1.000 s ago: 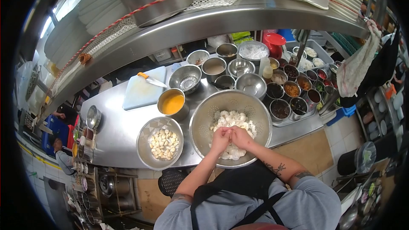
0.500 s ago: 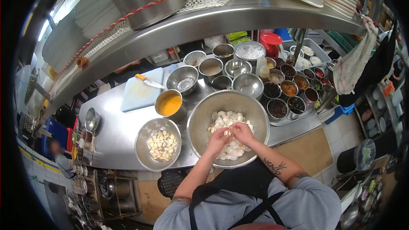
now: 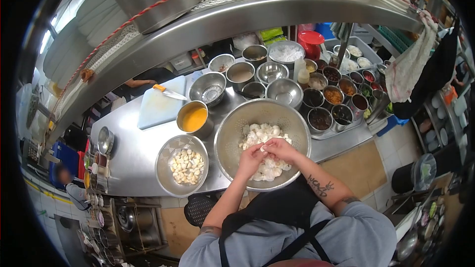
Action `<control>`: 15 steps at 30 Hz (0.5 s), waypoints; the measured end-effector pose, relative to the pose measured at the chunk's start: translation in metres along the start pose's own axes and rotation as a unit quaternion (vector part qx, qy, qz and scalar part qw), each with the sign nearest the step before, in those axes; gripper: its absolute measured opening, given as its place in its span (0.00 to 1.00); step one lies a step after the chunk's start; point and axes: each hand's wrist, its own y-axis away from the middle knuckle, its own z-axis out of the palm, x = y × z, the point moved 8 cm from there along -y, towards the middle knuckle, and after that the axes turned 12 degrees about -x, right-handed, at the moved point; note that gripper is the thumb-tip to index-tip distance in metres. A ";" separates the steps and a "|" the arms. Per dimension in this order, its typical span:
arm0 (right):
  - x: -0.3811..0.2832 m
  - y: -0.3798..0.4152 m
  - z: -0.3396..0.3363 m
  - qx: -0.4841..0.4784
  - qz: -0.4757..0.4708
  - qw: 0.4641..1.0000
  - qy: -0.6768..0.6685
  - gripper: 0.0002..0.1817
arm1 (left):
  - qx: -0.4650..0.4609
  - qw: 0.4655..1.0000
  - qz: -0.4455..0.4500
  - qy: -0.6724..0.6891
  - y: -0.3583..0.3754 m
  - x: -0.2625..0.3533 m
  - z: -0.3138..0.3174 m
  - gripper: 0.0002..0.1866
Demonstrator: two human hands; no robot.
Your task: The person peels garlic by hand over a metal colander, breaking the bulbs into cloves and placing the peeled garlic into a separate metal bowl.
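Note:
Both of my hands meet above the large perforated colander (image 3: 232,133), which holds white garlic (image 3: 262,131) and loose pale skins. My left hand (image 3: 251,160) has its fingers pinched together, the tips touching those of my right hand (image 3: 280,149). A small whitish piece, apparently a garlic clove (image 3: 263,150), shows between the fingertips, mostly covered by them. To the left, a smaller perforated colander (image 3: 165,175) contains peeled garlic cloves (image 3: 187,165).
Behind the small colander stands a pot of orange liquid (image 3: 193,119). A knife (image 3: 170,92) with an orange handle rests on a pale cutting board (image 3: 153,111). Several metal bowls (image 3: 284,92) and sauce containers (image 3: 320,119) line the back. A steel shelf (image 3: 277,7) overhangs the counter.
My hands stay together over the large colander, with small finger movements at the garlic piece. The view has shifted slightly. A co-worker's arm shows more behind the cutting board.

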 end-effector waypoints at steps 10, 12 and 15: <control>0.004 0.005 -0.007 -0.017 -0.012 1.000 0.004 0.09 | -0.026 0.998 0.030 0.052 -0.002 -0.001 0.006 0.17; 0.008 0.001 -0.016 0.014 -0.021 1.000 0.003 0.09 | -0.032 0.997 0.037 0.061 -0.006 -0.004 0.005 0.16; 0.012 -0.008 -0.022 0.046 -0.058 0.995 0.074 0.09 | -0.036 0.995 0.042 0.087 -0.010 -0.016 0.001 0.16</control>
